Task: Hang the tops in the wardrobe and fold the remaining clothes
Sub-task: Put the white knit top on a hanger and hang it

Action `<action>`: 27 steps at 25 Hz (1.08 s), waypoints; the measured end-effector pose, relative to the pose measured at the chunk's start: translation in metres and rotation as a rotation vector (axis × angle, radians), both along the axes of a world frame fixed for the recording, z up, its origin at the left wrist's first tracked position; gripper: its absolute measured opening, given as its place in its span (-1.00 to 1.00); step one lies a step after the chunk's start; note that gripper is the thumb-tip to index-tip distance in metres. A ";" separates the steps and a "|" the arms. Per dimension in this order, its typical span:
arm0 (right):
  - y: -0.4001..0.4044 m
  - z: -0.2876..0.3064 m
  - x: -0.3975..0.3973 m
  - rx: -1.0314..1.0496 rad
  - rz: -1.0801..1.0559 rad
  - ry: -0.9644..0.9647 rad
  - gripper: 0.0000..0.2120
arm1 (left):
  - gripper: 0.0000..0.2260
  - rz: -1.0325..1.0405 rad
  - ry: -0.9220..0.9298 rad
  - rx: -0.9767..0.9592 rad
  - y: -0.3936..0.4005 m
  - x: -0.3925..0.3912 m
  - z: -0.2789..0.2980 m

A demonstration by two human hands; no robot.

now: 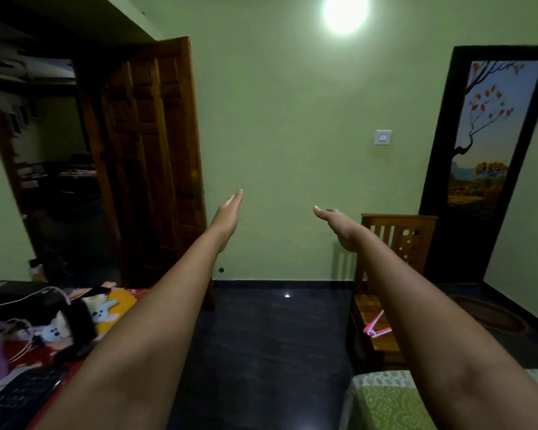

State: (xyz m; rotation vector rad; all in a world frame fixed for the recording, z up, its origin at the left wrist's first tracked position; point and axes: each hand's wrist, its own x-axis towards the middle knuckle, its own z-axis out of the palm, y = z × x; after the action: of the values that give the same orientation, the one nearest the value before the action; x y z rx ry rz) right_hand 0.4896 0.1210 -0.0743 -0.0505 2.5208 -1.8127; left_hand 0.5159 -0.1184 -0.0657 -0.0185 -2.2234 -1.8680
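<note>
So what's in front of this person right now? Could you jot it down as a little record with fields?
left hand: open, fingers straight, holding nothing
right hand: open, held out forward, holding nothing
pink hanger: lying on the wooden chair
door: wooden, standing open
bed edge: green patterned cover, lower right
wardrobe: not identifiable

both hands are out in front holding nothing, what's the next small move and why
Probably lower the right hand to the pink hanger on the wooden chair and pick it up. Both hands, the left hand too, are open and hold nothing, no top is clearly in view, and the hanger is the nearest thing in view for hanging tops.
</note>
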 end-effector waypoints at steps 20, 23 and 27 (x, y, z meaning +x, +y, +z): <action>0.314 -0.007 -0.027 -0.049 -1.213 -0.009 -0.24 | -0.45 -1.085 -0.024 -0.034 0.418 -0.294 0.003; 0.351 -0.014 0.013 -0.041 -1.374 -0.009 -0.26 | -0.44 -1.219 -0.029 -0.057 0.481 -0.271 -0.014; 0.411 -0.024 0.037 -0.042 -1.451 -0.016 -0.29 | -0.41 -1.390 0.014 -0.086 0.564 -0.251 -0.022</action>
State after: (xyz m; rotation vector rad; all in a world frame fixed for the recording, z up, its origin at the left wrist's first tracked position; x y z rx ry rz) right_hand 0.5264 0.5321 -0.0987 2.2206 2.5406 -1.9460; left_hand 0.2653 0.4452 -0.0874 -1.9913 -2.4027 -2.1317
